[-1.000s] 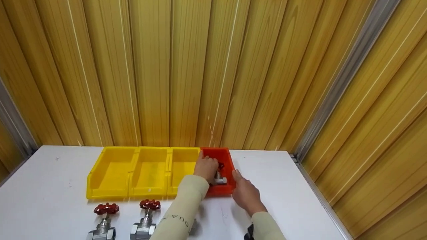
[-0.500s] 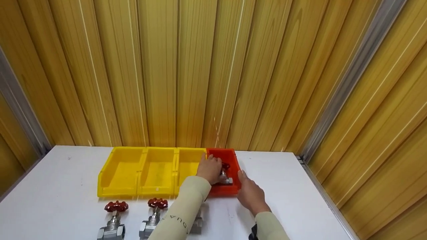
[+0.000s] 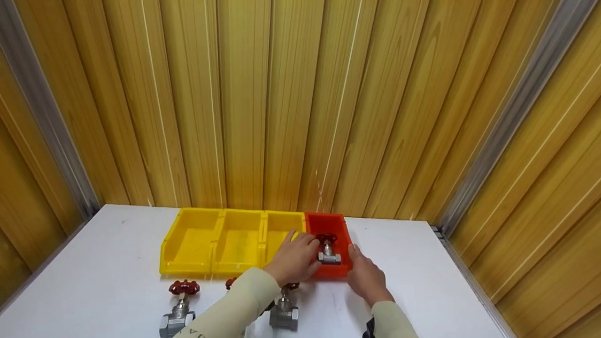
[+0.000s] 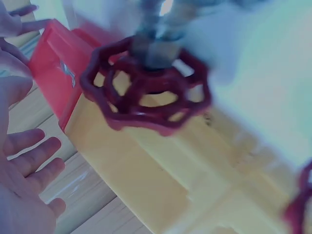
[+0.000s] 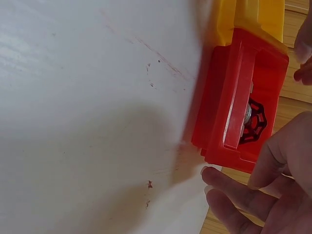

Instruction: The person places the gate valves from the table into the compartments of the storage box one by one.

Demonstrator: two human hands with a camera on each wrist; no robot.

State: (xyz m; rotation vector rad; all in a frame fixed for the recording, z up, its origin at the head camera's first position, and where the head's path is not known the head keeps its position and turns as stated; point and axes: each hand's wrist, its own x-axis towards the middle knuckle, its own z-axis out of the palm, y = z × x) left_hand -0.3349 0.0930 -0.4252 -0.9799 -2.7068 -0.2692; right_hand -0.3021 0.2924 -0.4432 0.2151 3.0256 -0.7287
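Note:
A gate valve [image 3: 328, 256] with a dark red handwheel lies in the red bin [image 3: 345, 270]. My left hand [image 3: 293, 258] is over the bin's front left corner and the neighbouring yellow bin, fingers apart and holding nothing. In the left wrist view, that hand [image 4: 29, 185] shows loosely spread fingers. My right hand [image 3: 368, 279] rests against the red bin's right side, its thumb at the rim. From the right wrist view, the right hand's fingers [image 5: 239, 195] lie loosely along the bin's outer wall, and the handwheel [image 5: 256, 122] shows inside.
Three yellow bins [image 3: 213, 270] stand in a row left of the red one. On the white table [image 3: 436, 291] in front, valves stand upright: one at left [image 3: 181, 310], one near the middle [image 3: 284, 312], another mostly behind my left sleeve. A wood-patterned wall [image 3: 281, 117] rises behind.
My left hand has drawn back out of the red bin toward the front, uncovering the valve inside. The right hand stays at the bin's side. The head view has turned slightly left.

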